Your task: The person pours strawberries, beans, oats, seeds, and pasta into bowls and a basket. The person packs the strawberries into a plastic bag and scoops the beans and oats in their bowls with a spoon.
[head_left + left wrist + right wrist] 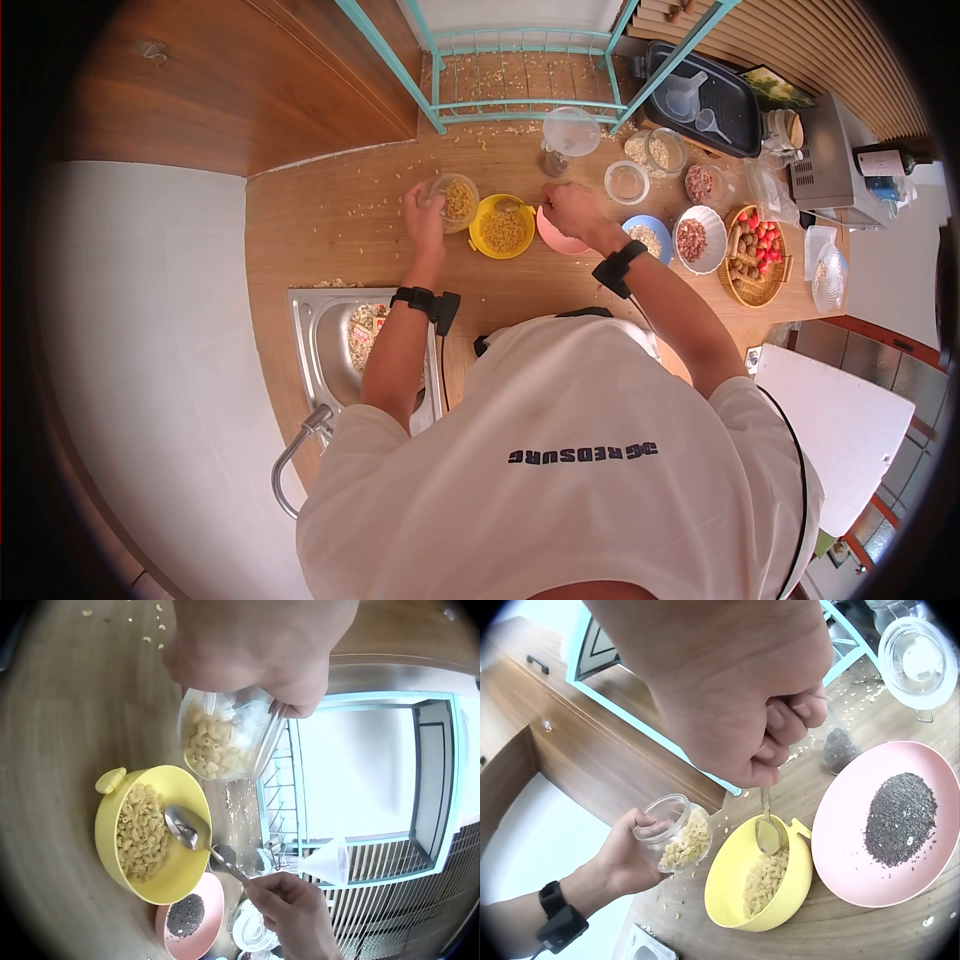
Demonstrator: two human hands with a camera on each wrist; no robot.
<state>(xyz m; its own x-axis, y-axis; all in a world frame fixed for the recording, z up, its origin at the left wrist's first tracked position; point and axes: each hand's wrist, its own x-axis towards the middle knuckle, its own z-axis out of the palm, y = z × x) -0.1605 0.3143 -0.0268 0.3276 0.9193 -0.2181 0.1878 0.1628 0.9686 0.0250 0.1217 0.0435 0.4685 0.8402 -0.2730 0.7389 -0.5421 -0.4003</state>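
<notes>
My left hand (425, 222) grips a clear jar (691, 840) part full of elbow macaroni, tilted beside the yellow bowl (184, 866). More macaroni (141, 840) lies in that bowl, heaped toward one side. With curled fingers my right hand (575, 212) holds a metal spoon (187, 827) by its handle; the spoon's head dips inside the yellow bowl, near the macaroni. Right of it, partly covered by the right hand in the head view, stands a pink bowl (836, 847) with small dark seeds (901, 817).
Behind the bowls are a jar of dark seeds (840, 752) and a turquoise rack (520, 104). To the right stand a blue bowl (664, 232), a white bowl (712, 252) and a wicker basket (735, 285). A sink (310, 340) lies front left. Loose bits dot the counter.
</notes>
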